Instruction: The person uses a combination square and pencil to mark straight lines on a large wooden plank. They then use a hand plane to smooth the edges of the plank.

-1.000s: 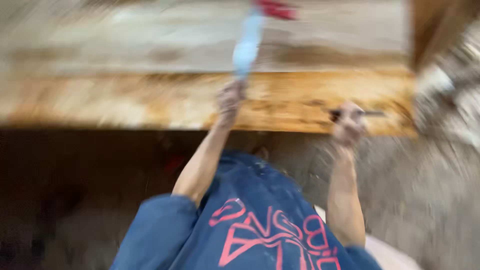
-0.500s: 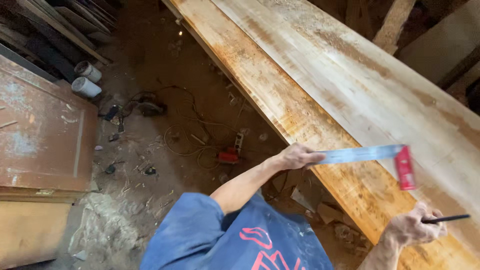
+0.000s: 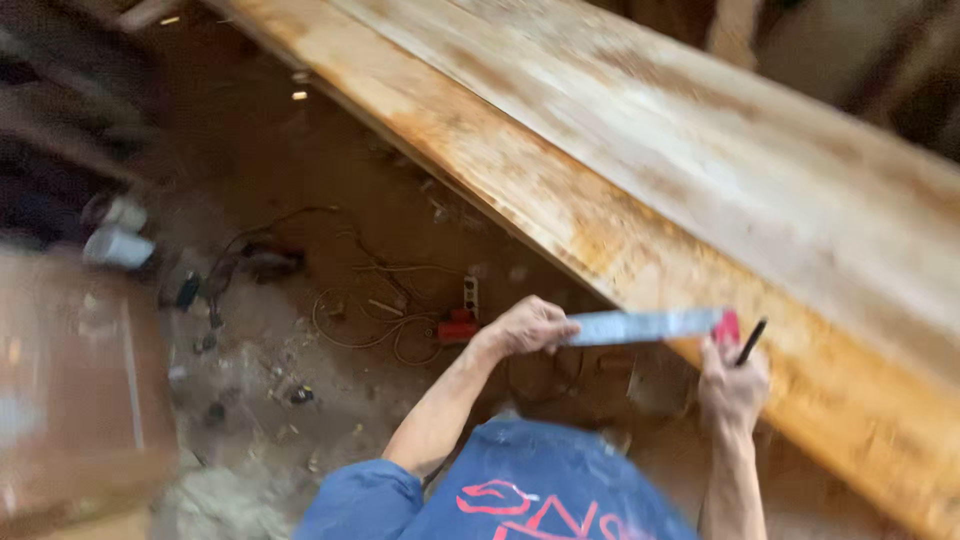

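1. The left hand (image 3: 525,325) is closed around the blade of the try square (image 3: 645,326).
2. The right hand (image 3: 732,385) pinches the pencil (image 3: 751,341) beside the plank (image 3: 700,190) edge.
3. Held by one end, the square may tilt and skew a mark.

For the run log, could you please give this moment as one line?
left hand: holds square by blade | right hand: holds pencil, by square's red end | plank: alongside

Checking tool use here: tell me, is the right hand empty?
No: the right hand grips a dark pencil beside the red end of the metal square.
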